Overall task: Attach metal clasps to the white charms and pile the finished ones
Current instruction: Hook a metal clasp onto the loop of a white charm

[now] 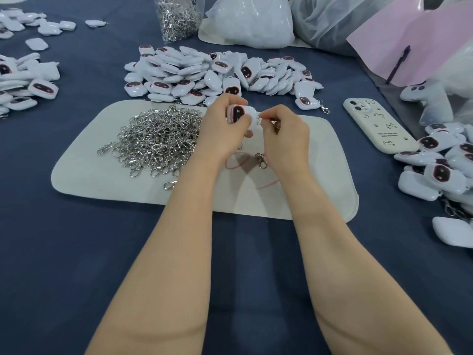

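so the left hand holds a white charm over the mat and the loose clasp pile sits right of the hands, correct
Not quite: the left hand does hold a white charm over the mat, but the loose clasp pile sits on the mat left of the hands, not right. The head view shows it.

Single head-worn camera (wide-angle) is looking forward and down across the blue table (76,252), sitting close above the white mat (102,180).
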Demonstrator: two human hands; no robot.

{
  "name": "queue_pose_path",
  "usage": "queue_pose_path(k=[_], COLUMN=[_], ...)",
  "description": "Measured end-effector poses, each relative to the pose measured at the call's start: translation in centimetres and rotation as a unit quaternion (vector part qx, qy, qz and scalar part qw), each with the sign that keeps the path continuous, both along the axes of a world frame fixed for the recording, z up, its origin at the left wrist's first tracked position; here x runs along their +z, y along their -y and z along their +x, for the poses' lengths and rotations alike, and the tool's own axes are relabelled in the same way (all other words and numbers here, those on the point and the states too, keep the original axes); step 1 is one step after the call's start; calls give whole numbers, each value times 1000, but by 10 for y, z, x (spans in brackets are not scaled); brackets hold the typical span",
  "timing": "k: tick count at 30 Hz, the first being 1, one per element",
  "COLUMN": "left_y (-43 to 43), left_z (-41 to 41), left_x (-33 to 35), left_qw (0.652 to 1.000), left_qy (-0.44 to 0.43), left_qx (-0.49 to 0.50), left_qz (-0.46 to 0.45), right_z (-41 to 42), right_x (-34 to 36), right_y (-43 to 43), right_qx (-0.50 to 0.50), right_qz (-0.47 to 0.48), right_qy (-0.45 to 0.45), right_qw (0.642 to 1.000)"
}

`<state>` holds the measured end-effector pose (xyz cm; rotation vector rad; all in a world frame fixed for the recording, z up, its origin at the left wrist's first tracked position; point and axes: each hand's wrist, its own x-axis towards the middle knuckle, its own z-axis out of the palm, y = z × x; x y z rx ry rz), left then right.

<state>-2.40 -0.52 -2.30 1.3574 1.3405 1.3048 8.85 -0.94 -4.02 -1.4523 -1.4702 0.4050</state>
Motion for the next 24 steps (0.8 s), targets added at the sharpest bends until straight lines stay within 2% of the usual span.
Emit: queue_pose_path(k=[3, 7, 8, 10, 12, 14, 21, 24], left_y=[0, -2, -2, -2, -2, -2, 3, 4], left_z=[-2, 3, 5, 9, 10, 10, 12, 12], left_x=[-1, 0, 0, 0, 3, 4, 10, 11], left_qw=[992, 992, 996, 998, 975, 943, 893, 884], left_qy=[-118, -117, -85, 36, 190, 293, 394, 405], left_qx=[-4, 5, 6, 8, 9, 4, -38, -42], left_qz=[46, 35, 16, -45, -115, -156, -216, -229], right_z=[-1, 0, 0, 1, 0, -2, -2, -2], right_x=[-2, -1, -1, 1, 3, 3, 2, 3], right_y=[-1, -3, -4, -4, -3, -1, -4, -4], right_qx=[14, 21, 22, 29, 45, 59, 34, 27], right_qz=[-23, -71, -77, -79, -79, -69, -46, -28], right_qy=[32, -49, -68, -90, -100, -90, -122, -159], right_qw=[999, 996, 994, 992, 991, 992, 991, 987])
